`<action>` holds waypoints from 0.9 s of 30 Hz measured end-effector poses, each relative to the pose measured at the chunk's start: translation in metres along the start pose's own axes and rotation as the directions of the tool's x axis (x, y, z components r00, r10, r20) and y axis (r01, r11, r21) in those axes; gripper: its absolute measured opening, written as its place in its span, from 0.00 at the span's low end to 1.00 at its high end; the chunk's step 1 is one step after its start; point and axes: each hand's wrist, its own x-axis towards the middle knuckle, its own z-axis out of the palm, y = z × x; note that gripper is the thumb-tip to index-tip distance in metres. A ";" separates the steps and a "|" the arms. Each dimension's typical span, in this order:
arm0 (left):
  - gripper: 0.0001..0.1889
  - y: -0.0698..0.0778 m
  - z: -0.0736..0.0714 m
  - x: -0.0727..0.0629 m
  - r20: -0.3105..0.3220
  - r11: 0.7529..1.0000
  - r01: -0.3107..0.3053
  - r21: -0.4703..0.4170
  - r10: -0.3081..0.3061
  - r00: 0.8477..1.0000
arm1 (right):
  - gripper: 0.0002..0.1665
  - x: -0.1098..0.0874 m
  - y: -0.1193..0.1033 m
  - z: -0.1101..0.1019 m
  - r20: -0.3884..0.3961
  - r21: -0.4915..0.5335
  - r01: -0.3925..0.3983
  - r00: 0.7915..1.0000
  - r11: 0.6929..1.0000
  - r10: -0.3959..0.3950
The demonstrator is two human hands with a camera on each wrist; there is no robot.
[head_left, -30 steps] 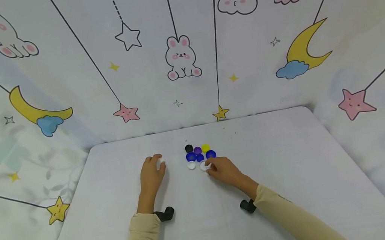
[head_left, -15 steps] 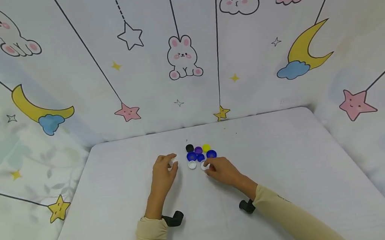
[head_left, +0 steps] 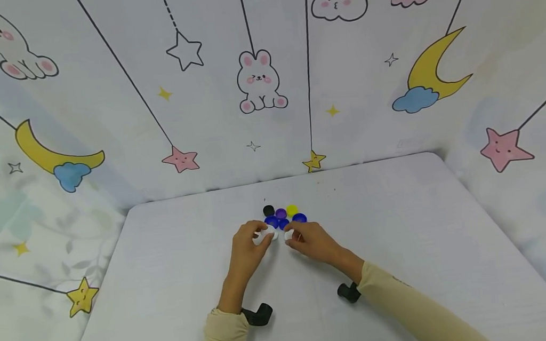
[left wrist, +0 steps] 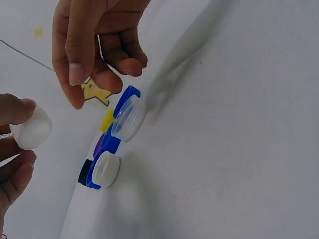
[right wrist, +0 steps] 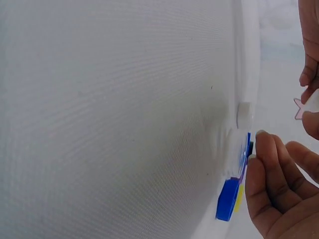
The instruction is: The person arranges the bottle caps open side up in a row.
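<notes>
My left hand [head_left: 247,253] pinches a round white cap [left wrist: 35,128] between thumb and fingers, raised above the table. In the head view it overlaps the group of bottle caps. My right hand [head_left: 313,241] hovers right at a clear, shallow cap [left wrist: 129,119] with its fingers loosely bent; in the left wrist view nothing lies between them. Beside the clear cap a white cap [left wrist: 106,169] sits on the table. Behind these are several blue caps [head_left: 299,218], a black cap [head_left: 268,210], a purple cap [head_left: 281,213] and a yellow cap [head_left: 292,209].
A white cloth covers the table [head_left: 393,225]. Behind it rises a backdrop [head_left: 220,115] printed with rabbits, moons and stars. Black wrist mounts [head_left: 260,315] stick out below both hands, close over the cloth.
My left hand has moved right with the white cap, from beside the group to over its front left cap. My right hand has stayed near the clear cap, with little movement.
</notes>
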 end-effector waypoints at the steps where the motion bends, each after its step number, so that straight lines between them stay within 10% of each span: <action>1: 0.13 0.001 0.001 0.000 0.003 1.000 -0.013 -0.014 0.013 1.000 | 0.18 0.000 0.000 0.000 -0.002 0.006 0.012 1.000 1.000 -0.012; 27: 0.15 0.012 0.020 -0.001 0.141 0.991 -0.124 -0.051 0.130 0.981 | 0.16 0.002 0.003 -0.019 0.039 -0.058 0.151 0.988 0.987 -0.149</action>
